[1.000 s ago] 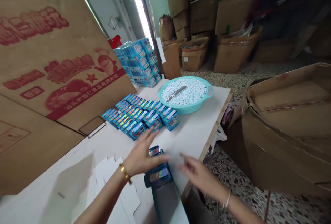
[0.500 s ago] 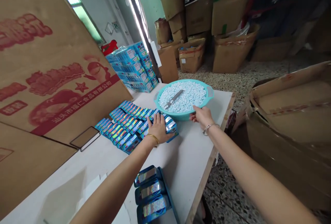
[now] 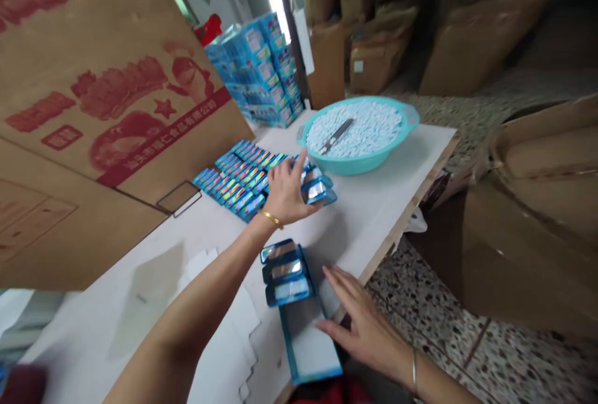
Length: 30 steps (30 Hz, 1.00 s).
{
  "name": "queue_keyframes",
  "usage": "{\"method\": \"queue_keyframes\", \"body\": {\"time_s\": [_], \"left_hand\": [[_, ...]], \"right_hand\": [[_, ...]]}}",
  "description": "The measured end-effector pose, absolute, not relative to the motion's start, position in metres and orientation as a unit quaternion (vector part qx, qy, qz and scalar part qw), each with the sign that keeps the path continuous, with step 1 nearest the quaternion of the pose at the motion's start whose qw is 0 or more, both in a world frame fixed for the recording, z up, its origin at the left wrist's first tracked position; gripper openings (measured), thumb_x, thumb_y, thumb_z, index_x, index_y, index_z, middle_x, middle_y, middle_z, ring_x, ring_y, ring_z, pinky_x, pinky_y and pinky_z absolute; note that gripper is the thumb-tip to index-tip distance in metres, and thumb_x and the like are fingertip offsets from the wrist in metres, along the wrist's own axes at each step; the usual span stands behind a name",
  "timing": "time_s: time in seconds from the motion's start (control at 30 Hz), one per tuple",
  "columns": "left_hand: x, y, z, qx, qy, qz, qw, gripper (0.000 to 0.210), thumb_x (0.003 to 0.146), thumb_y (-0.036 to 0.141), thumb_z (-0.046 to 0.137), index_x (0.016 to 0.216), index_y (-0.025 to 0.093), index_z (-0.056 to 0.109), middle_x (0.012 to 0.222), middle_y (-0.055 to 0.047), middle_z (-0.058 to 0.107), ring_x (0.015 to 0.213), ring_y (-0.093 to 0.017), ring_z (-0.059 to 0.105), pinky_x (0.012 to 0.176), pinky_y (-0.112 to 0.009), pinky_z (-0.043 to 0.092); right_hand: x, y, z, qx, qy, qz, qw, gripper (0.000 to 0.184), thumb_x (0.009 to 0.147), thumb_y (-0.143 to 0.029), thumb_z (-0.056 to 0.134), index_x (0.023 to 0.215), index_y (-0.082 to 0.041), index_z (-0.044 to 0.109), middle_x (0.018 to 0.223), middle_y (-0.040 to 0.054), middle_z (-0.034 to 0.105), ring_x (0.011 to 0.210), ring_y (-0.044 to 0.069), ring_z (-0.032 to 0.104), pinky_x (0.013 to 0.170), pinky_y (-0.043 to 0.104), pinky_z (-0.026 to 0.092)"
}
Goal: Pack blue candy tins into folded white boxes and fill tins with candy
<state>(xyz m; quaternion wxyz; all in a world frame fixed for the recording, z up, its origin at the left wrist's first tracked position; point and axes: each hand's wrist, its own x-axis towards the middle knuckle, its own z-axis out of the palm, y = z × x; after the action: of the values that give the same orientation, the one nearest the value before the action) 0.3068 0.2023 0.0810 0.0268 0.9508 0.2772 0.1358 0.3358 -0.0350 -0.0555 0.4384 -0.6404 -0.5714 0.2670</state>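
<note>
My left hand (image 3: 288,191) is curled around a few small blue boxes (image 3: 316,187) with shiny tops, at the near right end of the rows. Its thumb lies along their near side. More of these boxes (image 3: 233,183) stand in slanted rows to its left, some covered by the hand. A shallow blue-edged tray (image 3: 314,347) lies close to me, with three of the same boxes (image 3: 286,270) in its far end and a bare pale bottom nearer. My right hand (image 3: 362,317) is open beside the tray's right edge, fingers stretched, nothing in it.
A turquoise basin (image 3: 359,164) of small pale pieces, with a metal strip (image 3: 337,136) on top, stands at the table's far end. A large printed carton (image 3: 116,111) borders the left. Wrapped blue packs (image 3: 261,74) are stacked behind. An open carton (image 3: 542,223) is on the right.
My right hand has left the basin's rim and come back to the tray. My left hand has gone from lying flat on the boxes to curling around several. The view has tilted down.
</note>
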Motion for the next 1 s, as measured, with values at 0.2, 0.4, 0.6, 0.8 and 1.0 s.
{"method": "queue_keyframes", "body": {"time_s": [0.2,0.4,0.6,0.8,1.0], "left_hand": [[0.178,0.115,0.158,0.903,0.282,0.249,0.205,0.120,0.059,0.070,0.070,0.149,0.033,0.002,0.144,-0.006,0.033,0.132,-0.034,0.036,0.108,-0.052,0.034],[0.097,0.051,0.115,0.875,0.319,0.194,0.308,0.108,0.064,0.058,0.074,0.148,0.038,0.009,0.146,-0.007,0.029,0.131,-0.034,0.038,0.107,-0.055,0.039],[0.100,0.046,0.060,0.920,0.305,0.126,0.211,0.101,0.062,0.036,0.078,0.146,0.028,0.022,0.139,-0.013,0.028,0.132,-0.034,0.033,0.107,-0.053,0.037],[0.110,0.041,0.065,0.937,0.319,0.056,0.133,0.092,0.064,0.034,0.075,0.144,0.024,0.031,0.141,-0.018,0.031,0.130,-0.037,0.034,0.104,-0.054,0.038],[0.113,0.042,0.064,0.930,0.350,-0.018,0.115,0.103,0.066,0.043,0.076,0.148,0.016,0.019,0.153,-0.024,0.018,0.142,-0.043,0.015,0.111,-0.064,0.022]], "right_hand": [[0.277,-0.044,-0.067,-0.650,-0.652,0.146,0.363,0.068,0.090,-0.010,0.029,0.152,-0.012,0.002,0.149,0.0167,0.036,0.142,0.027,0.025,0.113,0.060,0.022],[0.279,-0.014,-0.072,-0.632,-0.664,0.179,0.359,0.060,0.090,-0.011,0.030,0.149,-0.009,0.022,0.146,0.0166,0.040,0.141,0.025,0.028,0.114,0.059,0.018],[0.285,-0.019,-0.084,-0.597,-0.659,0.205,0.409,0.060,0.091,-0.011,0.026,0.151,-0.018,0.020,0.148,0.0109,0.040,0.139,0.018,0.033,0.116,0.053,0.021],[0.294,-0.026,-0.070,-0.570,-0.695,0.230,0.374,0.053,0.097,-0.019,0.025,0.149,-0.027,0.024,0.149,0.0049,0.038,0.142,0.020,0.025,0.115,0.057,0.016],[0.289,-0.033,-0.076,-0.584,-0.723,0.151,0.336,0.054,0.099,-0.029,0.029,0.151,-0.026,0.015,0.147,0.0056,0.042,0.141,0.024,0.028,0.112,0.060,0.020]]}}
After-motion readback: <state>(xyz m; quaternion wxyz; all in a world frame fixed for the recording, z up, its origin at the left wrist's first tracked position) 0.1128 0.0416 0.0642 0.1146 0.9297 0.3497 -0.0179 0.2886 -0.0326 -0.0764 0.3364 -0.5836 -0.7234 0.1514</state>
